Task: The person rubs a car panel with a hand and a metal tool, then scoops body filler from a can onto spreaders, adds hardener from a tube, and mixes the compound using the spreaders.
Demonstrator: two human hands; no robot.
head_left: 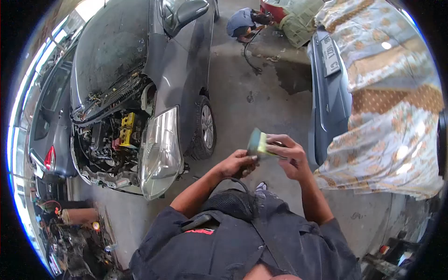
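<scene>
In front of my waist, both hands are on a small flat pad (254, 141) that looks like a sanding pad, with a dark grey-green face and a yellow-green back. My left hand (237, 163) pinches its lower edge between thumb and fingers. On the other side, my right hand (290, 155) grips the yellow-green back, fingers pointing left across it. The palm side of each hand is partly hidden.
A grey car (179, 60) with an exposed engine bay and a large headlight (161, 151) stands at left. At right, a bumper (326, 100) sits beside a patterned cloth cover (387, 140). Another person (242, 23) crouches ahead by a hose (250, 53). Parts (79, 242) lie lower left.
</scene>
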